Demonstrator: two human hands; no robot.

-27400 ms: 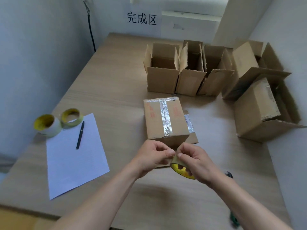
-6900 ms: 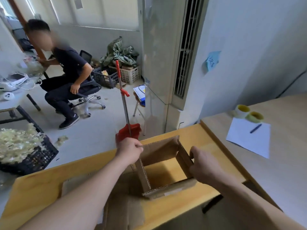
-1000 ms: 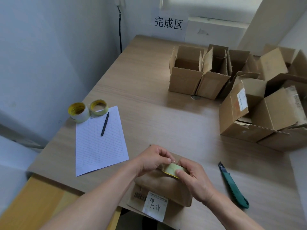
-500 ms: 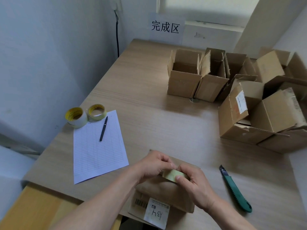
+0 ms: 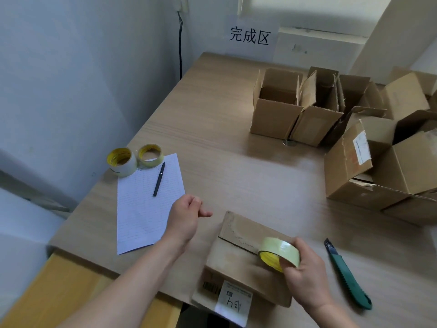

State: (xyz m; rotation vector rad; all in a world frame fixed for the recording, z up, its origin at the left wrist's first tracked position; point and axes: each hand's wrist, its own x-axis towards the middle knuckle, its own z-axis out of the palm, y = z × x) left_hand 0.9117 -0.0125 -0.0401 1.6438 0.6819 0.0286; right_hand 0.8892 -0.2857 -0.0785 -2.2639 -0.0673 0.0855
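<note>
A brown cardboard box (image 5: 238, 252) lies closed at the table's near edge, a white label marked "A34" on its near side. My right hand (image 5: 305, 275) grips a roll of clear tape (image 5: 279, 254) with a yellow core, held over the box's right part next to the flap seam. My left hand (image 5: 186, 216) hovers left of the box, above the table, fingers loosely curled and holding nothing.
A green utility knife (image 5: 347, 273) lies right of the box. A lined sheet (image 5: 146, 202) with a black pen (image 5: 159, 179) and two tape rolls (image 5: 134, 158) lie at the left. Several open cardboard boxes (image 5: 331, 119) stand at the back right.
Half a second ago both hands worked the tape roll together over the box. Now my left hand has let go and moved left, and my right hand has carried the roll rightward.
</note>
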